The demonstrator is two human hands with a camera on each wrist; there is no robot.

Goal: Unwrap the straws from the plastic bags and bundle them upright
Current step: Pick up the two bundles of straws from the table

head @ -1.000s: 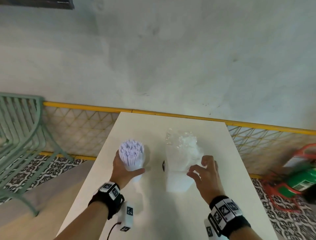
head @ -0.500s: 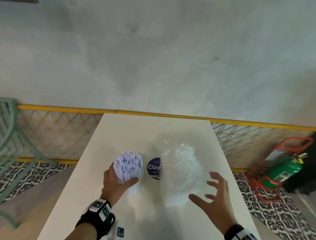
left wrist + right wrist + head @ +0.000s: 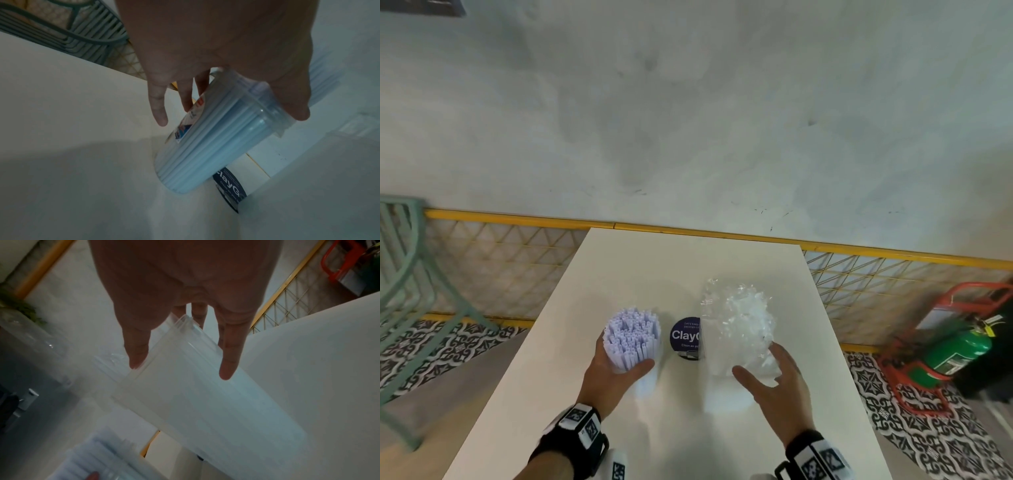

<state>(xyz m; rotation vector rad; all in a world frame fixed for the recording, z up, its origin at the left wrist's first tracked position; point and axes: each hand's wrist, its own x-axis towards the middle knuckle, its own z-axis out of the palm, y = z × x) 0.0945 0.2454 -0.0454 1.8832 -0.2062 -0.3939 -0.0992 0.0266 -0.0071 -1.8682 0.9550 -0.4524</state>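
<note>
- Head view: the left hand (image 3: 616, 368) wraps fingers and thumb round a clear cup (image 3: 645, 371) packed with upright pale lilac straws (image 3: 631, 334), standing on the white table (image 3: 688, 267) nearer its left edge than its right.
- Just right of the cup a dark round sticker (image 3: 685, 335) lies flat on the table, and beyond it a tall clear plastic bag (image 3: 736, 329) stands upright, its crinkled top open and white straws dimly seen inside.
- The right hand (image 3: 774, 377) reaches at the bag's lower part with fingers spread wide; whether it touches the plastic cannot be told here.
- Judged from this, one batch is already bundled upright and the step in hand is taking hold of the second bag; the next move calls for a firm grasp on the bag so the straws can be drawn out without the thin plastic slipping or the stack toppling.
- Left wrist view: the thumb and fingers (image 3: 158, 104) curl round the cup's rim; the straws inside look even, straight and tightly packed.
- Right wrist view: the fingers (image 3: 228, 360) hang straight and apart over the bag, which looks glossy, creased and limp.
</note>
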